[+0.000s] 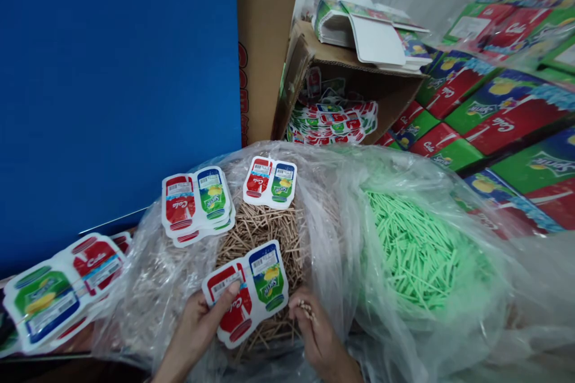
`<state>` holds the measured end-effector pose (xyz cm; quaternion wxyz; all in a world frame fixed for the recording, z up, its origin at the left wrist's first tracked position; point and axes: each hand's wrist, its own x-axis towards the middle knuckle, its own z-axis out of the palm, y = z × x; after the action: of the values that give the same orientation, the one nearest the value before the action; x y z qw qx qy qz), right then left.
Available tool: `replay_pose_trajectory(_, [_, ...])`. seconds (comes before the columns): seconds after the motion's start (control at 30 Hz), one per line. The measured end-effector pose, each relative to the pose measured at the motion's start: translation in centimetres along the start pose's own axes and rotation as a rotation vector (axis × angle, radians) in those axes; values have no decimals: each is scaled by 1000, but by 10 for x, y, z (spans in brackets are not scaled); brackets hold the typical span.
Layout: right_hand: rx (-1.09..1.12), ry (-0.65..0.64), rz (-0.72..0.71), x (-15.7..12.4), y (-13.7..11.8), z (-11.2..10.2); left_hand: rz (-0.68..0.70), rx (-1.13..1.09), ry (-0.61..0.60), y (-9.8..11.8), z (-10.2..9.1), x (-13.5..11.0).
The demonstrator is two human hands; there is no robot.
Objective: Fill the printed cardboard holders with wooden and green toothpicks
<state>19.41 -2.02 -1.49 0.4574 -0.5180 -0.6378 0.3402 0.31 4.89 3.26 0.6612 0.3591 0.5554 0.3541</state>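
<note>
My left hand (197,323) grips a die-cut printed card (249,287) with a red Cola panel and a green-blue Sprite panel, thumb on its red side. Beside it, my right hand (314,332) is pinched on a few thin brown wooden sticks (306,309). Both hands hover over a clear plastic bag heaped with brown sticks (256,230). Two small stacks of the same cards (197,203) (269,182) lie on the stick pile farther back.
A second clear bag of green sticks (413,251) lies to the right. More cards (54,296) are heaped at the left edge. A blue board (117,84) stands behind, with cardboard boxes (345,90) of cards and printed cartons (503,108) at the right.
</note>
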Motion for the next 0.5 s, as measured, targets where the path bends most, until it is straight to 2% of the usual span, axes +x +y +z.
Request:
replay_pose_trajectory(0.2, [10, -15, 2, -2, 0, 1, -70, 25, -29, -4, -3, 4])
replay_pose_trajectory(0.5, [40, -7, 30, -9, 8, 8, -61, 20, -57, -7, -10, 8])
